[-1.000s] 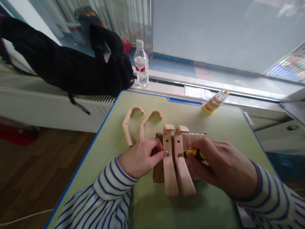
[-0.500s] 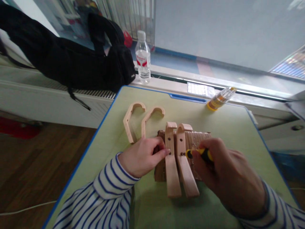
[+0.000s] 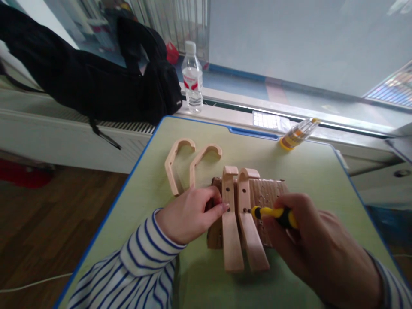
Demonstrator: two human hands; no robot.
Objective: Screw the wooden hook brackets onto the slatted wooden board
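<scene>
Through the head camera I have my right hand [image 3: 322, 253] clenched around the handle of a yellow-and-black screwdriver [image 3: 272, 212], whose tip sits at the lower hole of the right-hand wooden hook [image 3: 252, 244]. Compared with half a second ago, this grip is farther back toward the surface's near right corner, and more of the yellow handle shows bare ahead of the fingers.

My left hand [image 3: 189, 214] is where it was, thumb tip against the left-hand wooden hook [image 3: 232, 244] by its lower hole, fingers curled; I can't tell whether that grip pinches anything. Both hooks lie side by side across a corrugated cardboard block [image 3: 270, 191] in the middle of the surface [image 3: 309, 171], their straight ends reaching past it toward the near edge.

Two loose wooden hooks [image 3: 170, 165] lie toward the far left corner, unchanged. A clear, yellow-based bottle [image 3: 298, 134] is still at the far edge, near the far right corner. Beyond that edge, the water bottle [image 3: 192, 83] stands upright beside a black bag [image 3: 112, 86], both as earlier.
</scene>
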